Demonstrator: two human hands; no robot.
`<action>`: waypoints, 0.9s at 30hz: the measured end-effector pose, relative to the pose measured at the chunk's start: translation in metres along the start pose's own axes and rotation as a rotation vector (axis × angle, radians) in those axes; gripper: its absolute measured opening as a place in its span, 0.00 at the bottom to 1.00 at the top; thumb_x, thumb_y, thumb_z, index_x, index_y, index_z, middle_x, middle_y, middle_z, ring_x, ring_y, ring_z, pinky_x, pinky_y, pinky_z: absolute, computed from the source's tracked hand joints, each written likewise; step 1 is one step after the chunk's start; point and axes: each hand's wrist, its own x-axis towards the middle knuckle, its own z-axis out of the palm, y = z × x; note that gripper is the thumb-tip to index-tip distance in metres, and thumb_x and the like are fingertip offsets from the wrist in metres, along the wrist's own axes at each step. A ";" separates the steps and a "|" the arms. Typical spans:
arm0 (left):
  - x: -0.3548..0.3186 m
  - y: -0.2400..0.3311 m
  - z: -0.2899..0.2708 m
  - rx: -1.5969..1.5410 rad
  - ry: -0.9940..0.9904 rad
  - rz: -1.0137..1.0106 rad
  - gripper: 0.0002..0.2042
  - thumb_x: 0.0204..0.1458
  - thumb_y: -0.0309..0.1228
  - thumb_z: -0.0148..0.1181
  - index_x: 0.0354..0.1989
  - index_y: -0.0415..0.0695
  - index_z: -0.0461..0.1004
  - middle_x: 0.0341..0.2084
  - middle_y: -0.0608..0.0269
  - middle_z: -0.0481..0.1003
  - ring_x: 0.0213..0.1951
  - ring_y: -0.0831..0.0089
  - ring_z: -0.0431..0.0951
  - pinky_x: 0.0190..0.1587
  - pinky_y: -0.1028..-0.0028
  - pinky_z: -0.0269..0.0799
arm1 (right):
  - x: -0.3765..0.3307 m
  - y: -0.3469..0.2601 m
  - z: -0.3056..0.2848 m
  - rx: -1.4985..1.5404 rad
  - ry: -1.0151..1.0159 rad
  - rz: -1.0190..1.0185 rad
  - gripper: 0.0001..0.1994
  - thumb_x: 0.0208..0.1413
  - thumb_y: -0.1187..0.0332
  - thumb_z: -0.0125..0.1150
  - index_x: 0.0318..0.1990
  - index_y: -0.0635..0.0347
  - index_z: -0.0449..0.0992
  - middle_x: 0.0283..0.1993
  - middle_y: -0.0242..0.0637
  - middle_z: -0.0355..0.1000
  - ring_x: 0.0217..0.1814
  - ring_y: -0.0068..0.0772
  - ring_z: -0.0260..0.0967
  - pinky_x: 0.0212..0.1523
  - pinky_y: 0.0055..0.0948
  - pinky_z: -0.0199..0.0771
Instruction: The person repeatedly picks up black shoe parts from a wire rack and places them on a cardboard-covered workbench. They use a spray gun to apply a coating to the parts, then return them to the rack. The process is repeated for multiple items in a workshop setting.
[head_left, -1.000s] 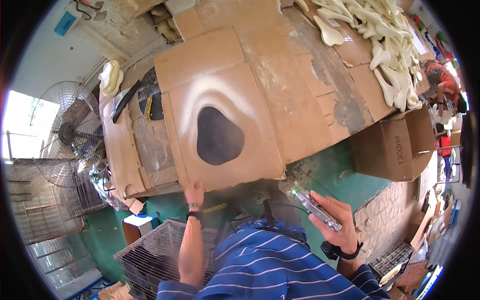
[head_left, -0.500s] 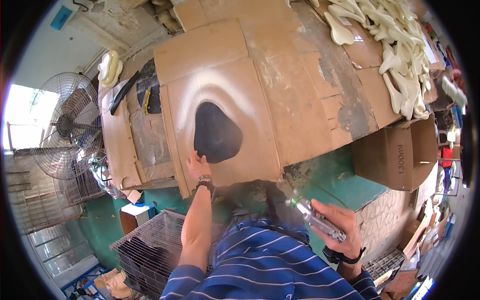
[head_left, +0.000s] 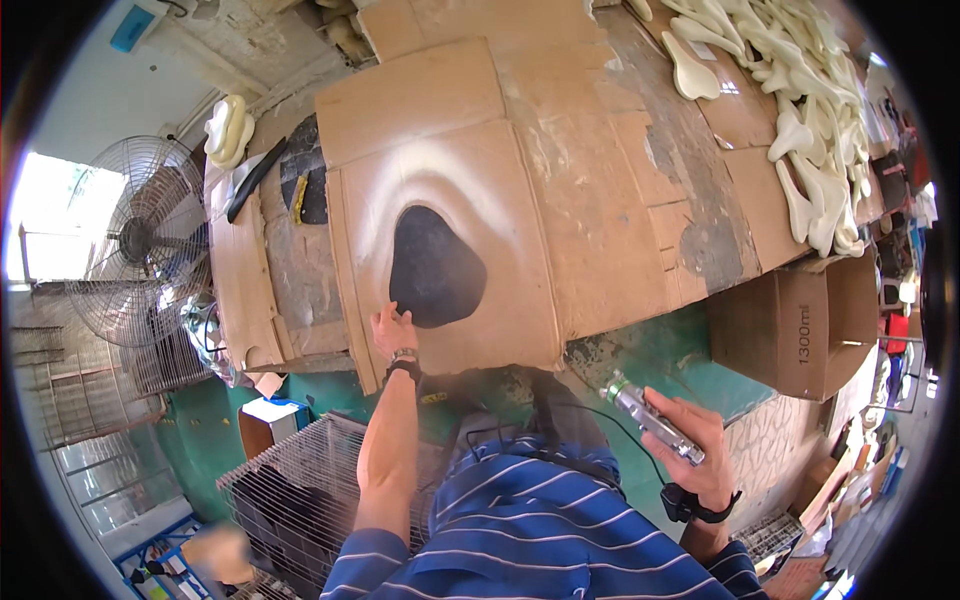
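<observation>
On the near edge of the bench: the left hand [head_left: 392, 328] rests at the near left rim of a black pad [head_left: 437, 267], fingers bent and touching it; whether they pinch the rim or only press on it cannot be told.
Black pad: a flat, rounded, pear-like piece lying on a cardboard sheet [head_left: 520, 200], ringed by a pale halo of spray on the card.
Right hand: the right hand [head_left: 695, 455] is off the bench, near and to the right, closed around a silver spray gun [head_left: 650, 418] whose nozzle points up and left toward the bench.
Cable: a thin dark cord [head_left: 600, 425] hangs from the gun toward the striped shirt [head_left: 530, 530].
Wrists: a dark band on each.
Far right: a heap of pale cream moulded pieces [head_left: 800, 120] covers that end of the bench.
Right, below the bench: an open brown carton [head_left: 800, 320].
Left: a standing fan [head_left: 150, 240], well apart from the pad.
Near left: a wire cage [head_left: 290, 500] beside the left forearm.
Far left of the bench: a black strip [head_left: 255, 180] and two more cream pieces [head_left: 228, 125].
</observation>
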 end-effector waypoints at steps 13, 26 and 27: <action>0.013 -0.013 0.026 -0.117 -0.054 -0.130 0.14 0.46 0.19 0.65 0.42 0.47 0.77 0.39 0.60 0.77 0.37 0.62 0.81 0.39 0.62 0.78 | 0.041 0.041 0.049 -0.089 0.065 -0.029 0.27 0.50 0.78 0.70 0.60 0.63 0.75 0.42 0.50 0.78 0.41 0.55 0.77 0.41 0.39 0.76; 0.018 0.083 -0.063 -1.629 -0.426 -0.321 0.11 0.53 0.23 0.64 0.45 0.41 0.76 0.35 0.66 0.77 0.35 0.73 0.77 0.38 0.71 0.75 | 0.249 0.258 0.146 -0.962 0.127 -0.129 0.36 0.54 0.75 0.55 0.72 0.71 0.55 0.75 0.57 0.53 0.77 0.62 0.51 0.69 0.51 0.66; 0.012 0.082 -0.073 -1.562 -0.388 -0.156 0.10 0.52 0.24 0.65 0.44 0.43 0.76 0.33 0.67 0.76 0.34 0.74 0.77 0.37 0.74 0.74 | 0.250 0.266 0.158 -1.089 0.117 -0.088 0.35 0.55 0.72 0.55 0.72 0.71 0.57 0.79 0.56 0.48 0.80 0.62 0.45 0.71 0.52 0.63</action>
